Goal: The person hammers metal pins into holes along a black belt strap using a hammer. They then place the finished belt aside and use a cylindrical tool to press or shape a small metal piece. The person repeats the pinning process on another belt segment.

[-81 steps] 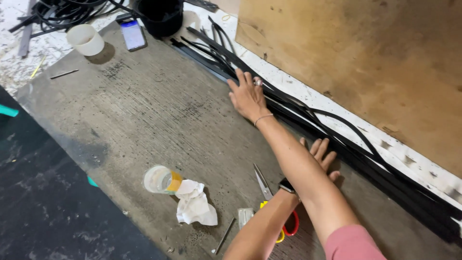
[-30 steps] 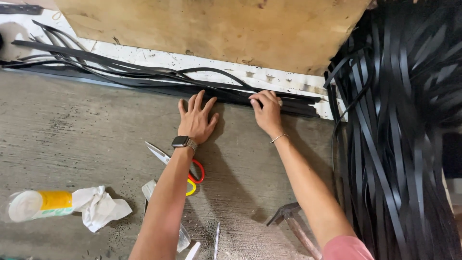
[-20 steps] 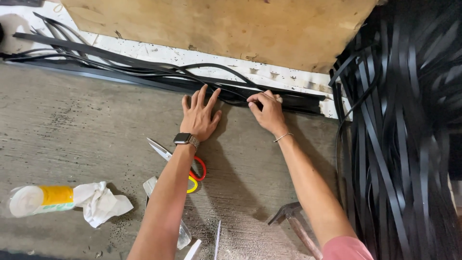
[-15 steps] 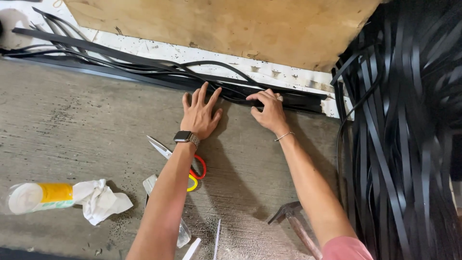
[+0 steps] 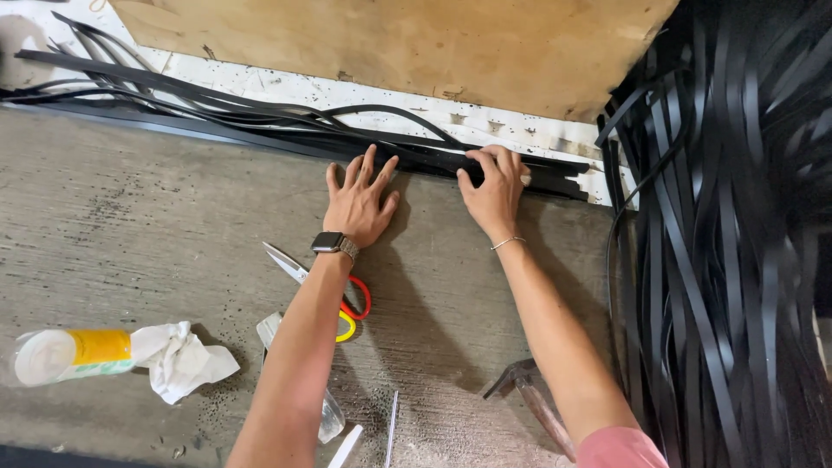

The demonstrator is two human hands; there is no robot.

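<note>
A long bundle of flat black strips (image 5: 260,117) lies along the far edge of a grey worktop (image 5: 130,225), below a plywood board (image 5: 390,43). My left hand (image 5: 360,199) rests flat with fingers spread, fingertips touching the bundle's near edge; a watch sits on that wrist. My right hand (image 5: 496,186) is just to the right, fingers curled over the strip bundle near its right end and pressing on it. A thin bracelet circles the right wrist.
A large heap of loose black strips (image 5: 728,243) fills the right side. Scissors with red and yellow handles (image 5: 347,299) lie under my left forearm. A clear bottle with a yellow label (image 5: 69,354) and a crumpled white cloth (image 5: 178,360) lie at left; a hammer (image 5: 533,403) is by my right forearm.
My view swung right along the strip bundle to its right end. Both hands slid up against the bundle, the right hand's fingers now curled over it.
</note>
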